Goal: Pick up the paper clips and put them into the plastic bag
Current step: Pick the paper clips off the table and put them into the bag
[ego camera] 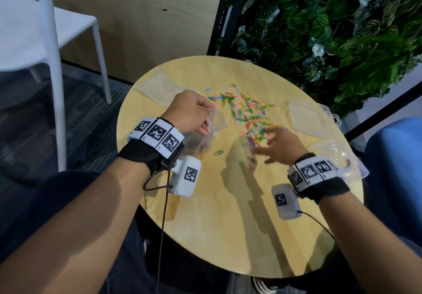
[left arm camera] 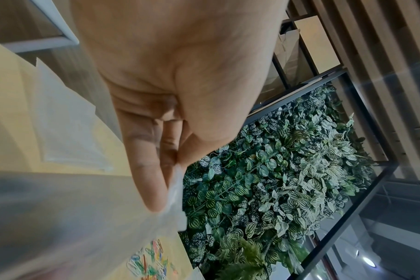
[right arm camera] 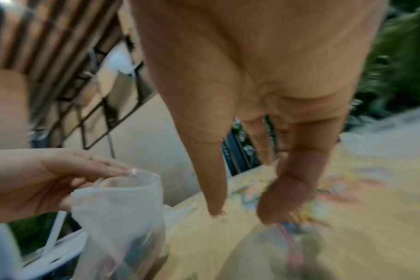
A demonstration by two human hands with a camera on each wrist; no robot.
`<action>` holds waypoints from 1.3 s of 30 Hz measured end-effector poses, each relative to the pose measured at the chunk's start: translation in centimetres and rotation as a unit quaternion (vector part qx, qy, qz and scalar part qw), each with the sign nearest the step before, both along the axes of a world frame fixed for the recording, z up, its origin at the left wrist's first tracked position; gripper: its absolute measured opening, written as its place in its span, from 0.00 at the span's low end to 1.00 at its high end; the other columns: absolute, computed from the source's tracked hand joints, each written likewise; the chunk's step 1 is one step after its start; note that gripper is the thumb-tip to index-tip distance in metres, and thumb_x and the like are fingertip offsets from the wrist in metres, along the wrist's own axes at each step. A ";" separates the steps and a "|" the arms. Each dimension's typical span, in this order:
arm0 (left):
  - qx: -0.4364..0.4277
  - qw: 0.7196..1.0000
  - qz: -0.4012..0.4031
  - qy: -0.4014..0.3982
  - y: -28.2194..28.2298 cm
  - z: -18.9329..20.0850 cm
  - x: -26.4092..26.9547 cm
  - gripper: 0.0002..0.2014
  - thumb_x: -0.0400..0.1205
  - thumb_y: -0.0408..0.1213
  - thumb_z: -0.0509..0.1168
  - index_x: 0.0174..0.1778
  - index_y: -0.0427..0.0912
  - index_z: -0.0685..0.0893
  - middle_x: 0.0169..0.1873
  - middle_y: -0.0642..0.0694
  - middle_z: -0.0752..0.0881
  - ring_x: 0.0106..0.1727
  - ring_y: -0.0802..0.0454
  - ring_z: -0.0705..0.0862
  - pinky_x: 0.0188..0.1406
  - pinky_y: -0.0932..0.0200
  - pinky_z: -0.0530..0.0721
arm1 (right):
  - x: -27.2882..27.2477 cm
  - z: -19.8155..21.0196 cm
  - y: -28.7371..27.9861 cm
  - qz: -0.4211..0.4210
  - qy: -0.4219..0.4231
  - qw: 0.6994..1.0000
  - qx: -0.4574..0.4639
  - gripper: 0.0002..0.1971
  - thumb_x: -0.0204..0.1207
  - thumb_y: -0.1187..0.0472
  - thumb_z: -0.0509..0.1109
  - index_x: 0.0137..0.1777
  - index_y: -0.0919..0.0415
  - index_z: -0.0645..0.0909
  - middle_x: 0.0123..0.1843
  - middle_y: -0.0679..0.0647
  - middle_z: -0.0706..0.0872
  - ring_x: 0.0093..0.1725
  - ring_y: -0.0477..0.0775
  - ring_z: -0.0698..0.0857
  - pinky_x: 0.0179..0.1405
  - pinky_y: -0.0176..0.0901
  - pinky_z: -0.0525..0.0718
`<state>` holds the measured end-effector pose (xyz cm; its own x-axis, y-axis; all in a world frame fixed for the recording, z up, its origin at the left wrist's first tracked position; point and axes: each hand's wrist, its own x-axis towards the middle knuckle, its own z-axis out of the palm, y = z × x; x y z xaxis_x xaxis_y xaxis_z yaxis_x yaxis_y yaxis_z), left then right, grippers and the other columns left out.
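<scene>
Paper clips [ego camera: 247, 117] beside plastic bag [right arm camera: 122, 204]: light, slick, tangly, so rake-pinch clumps; left hand [ego camera: 190, 111] pinches bag rim, right hand [ego camera: 277, 146] splayed, empty.

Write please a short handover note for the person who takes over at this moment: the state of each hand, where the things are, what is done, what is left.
Left hand: pinches the rim of the plastic bag, holding its mouth open above the table.
Right hand: at the near edge of the paper clips, fingers spread; blur hides whether it holds any.
Done: the bag seems to hold some clips already.
Left: most clips remain on the table, plus one green clip lying apart near the bag.
</scene>
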<state>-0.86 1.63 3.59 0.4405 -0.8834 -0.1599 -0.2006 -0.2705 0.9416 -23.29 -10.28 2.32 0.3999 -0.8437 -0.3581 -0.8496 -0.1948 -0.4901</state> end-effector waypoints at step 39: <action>0.015 1.000 -0.016 0.013 -0.6 -0.5 -0.4 0.09 0.86 0.28 0.64 0.49 0.42 0.89 0.39 0.31 0.92 0.36 0.37 0.93 0.33 0.52 0.93 | 5.5 1.9 1.2 -0.103 -0.465 0.787 0.393 0.05 0.81 0.69 0.66 0.45 0.66 0.83 0.34 0.53 0.88 0.36 0.42 0.89 0.43 0.28 0.87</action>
